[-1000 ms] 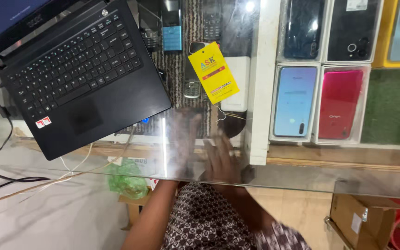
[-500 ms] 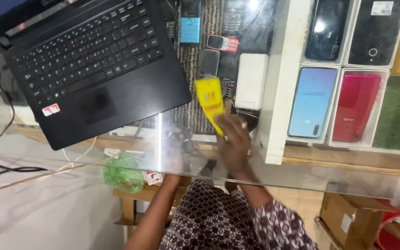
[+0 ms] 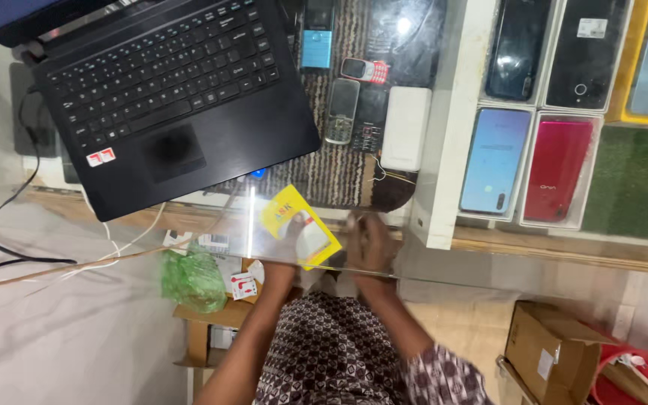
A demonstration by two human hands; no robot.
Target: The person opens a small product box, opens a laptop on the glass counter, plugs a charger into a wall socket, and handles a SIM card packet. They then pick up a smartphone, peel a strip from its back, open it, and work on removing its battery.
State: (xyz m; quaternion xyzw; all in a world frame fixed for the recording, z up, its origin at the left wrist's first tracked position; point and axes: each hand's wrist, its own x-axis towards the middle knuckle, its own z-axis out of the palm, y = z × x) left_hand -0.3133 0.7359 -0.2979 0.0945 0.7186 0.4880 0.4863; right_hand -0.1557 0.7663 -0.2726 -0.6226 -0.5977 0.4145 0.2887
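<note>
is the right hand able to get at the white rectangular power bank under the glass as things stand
Probably not directly. The right hand sits at the near edge of the glass countertop, and the white rectangular power bank appears to lie beneath that pane among small keypad phones, so the glass blocks it from above.

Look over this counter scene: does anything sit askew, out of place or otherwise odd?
The black laptop sits skewed, its front corner jutting past the glass counter edge. A crumpled green plastic bag lies on the low shelf beneath. Nothing looks spilled or broken.
</note>
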